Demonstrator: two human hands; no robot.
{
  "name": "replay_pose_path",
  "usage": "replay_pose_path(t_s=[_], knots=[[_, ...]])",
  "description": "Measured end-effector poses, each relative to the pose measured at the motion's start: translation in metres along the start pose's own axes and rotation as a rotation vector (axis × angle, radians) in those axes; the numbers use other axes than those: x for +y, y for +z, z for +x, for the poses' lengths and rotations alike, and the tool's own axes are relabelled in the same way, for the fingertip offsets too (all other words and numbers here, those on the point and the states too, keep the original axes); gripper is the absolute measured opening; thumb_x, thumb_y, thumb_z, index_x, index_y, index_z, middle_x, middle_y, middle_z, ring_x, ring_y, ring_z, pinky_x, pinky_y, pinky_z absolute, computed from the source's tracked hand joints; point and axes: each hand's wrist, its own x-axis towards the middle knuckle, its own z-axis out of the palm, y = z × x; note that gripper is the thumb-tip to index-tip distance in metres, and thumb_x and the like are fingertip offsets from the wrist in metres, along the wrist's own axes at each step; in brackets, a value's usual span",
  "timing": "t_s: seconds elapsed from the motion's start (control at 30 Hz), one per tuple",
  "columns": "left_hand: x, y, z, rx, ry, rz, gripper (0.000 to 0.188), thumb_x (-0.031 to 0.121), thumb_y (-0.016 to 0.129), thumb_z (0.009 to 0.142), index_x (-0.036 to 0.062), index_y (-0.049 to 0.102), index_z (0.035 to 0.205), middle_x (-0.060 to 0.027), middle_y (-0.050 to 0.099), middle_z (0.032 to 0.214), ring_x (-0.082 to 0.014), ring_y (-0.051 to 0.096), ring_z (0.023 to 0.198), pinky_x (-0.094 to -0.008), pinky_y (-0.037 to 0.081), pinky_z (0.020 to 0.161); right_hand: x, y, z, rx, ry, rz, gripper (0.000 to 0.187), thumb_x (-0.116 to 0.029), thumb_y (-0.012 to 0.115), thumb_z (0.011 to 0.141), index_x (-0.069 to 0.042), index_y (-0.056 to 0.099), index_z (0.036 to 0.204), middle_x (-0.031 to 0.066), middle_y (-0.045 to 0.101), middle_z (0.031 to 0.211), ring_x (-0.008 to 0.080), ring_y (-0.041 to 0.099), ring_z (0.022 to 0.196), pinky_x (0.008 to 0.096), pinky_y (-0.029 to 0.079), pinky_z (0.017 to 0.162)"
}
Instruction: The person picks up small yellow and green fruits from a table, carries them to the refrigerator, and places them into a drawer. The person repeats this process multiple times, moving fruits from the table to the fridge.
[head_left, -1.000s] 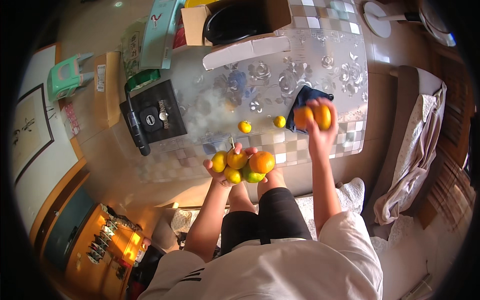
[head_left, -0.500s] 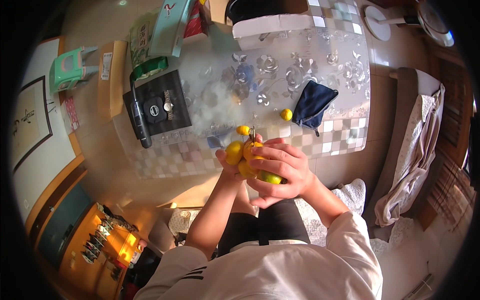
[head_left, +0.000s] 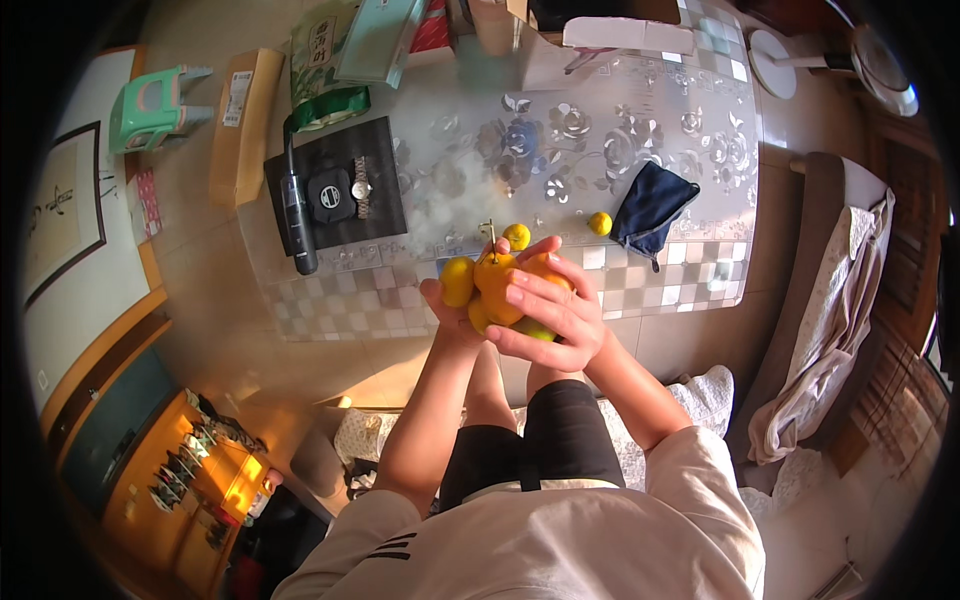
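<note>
Over the table's near edge, both my hands cup a cluster of small citrus fruits, orange to yellow, with a greenish one low under my right palm. My left hand [head_left: 455, 318] supports the cluster from the left, its thumb beside a yellow citrus [head_left: 458, 281]. My right hand [head_left: 562, 322] wraps the right side, its fingers over an orange citrus [head_left: 496, 284] that has a thin stem pointing up. Much of the cluster is hidden by the fingers. Just past my fingertips is another small citrus [head_left: 516, 237]; I cannot tell whether it touches the cluster. A single citrus [head_left: 599, 223] lies farther right.
A dark blue pouch [head_left: 652, 210] lies on the patterned tablecloth [head_left: 450, 160] at right. On the left, a black mat [head_left: 385, 215] bears a watch [head_left: 361, 187], a round-faced black case [head_left: 331, 195] and a black handheld device [head_left: 298, 225]. Boxes and a green bag [head_left: 330, 108] stand behind.
The view has shifted, so the table sits farther right and up. My hands, still around the citrus, have risen slightly in the picture. More of the stemmed fruit shows between my fingers.
</note>
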Motion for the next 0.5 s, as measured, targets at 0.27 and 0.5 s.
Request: replay_pose_path(t_s=[0.27, 0.5], knots=[[0.011, -0.016, -0.017, 0.01, 0.001, -0.12, 0.087, 0.057, 0.074, 0.062, 0.0069, 0.044, 0.127, -0.0161, 0.037, 0.141, -0.0308, 0.027, 0.139, -0.0439, 0.026, 0.114, -0.005, 0.01, 0.009, -0.033, 0.096, -0.001, 0.022, -0.029, 0.062, 0.082, -0.021, 0.07, 0.101, 0.0125, 0.062, 0.119, 0.0286, 0.063, 0.107, 0.0468, 0.045, 0.095], [0.001, 0.005, 0.002, 0.11, 0.04, 0.036, 0.085, 0.066, 0.069, 0.063, 0.0119, 0.048, 0.126, -0.0173, 0.037, 0.142, -0.0313, 0.022, 0.141, -0.0477, 0.021, 0.115, -0.007, 0.016, 0.004, 0.048, 0.078, -0.084, 0.031, -0.022, 0.061, 0.078, -0.019, 0.069, 0.108, 0.0087, 0.06, 0.12, 0.029, 0.061, 0.108, 0.0452, 0.045, 0.093]])
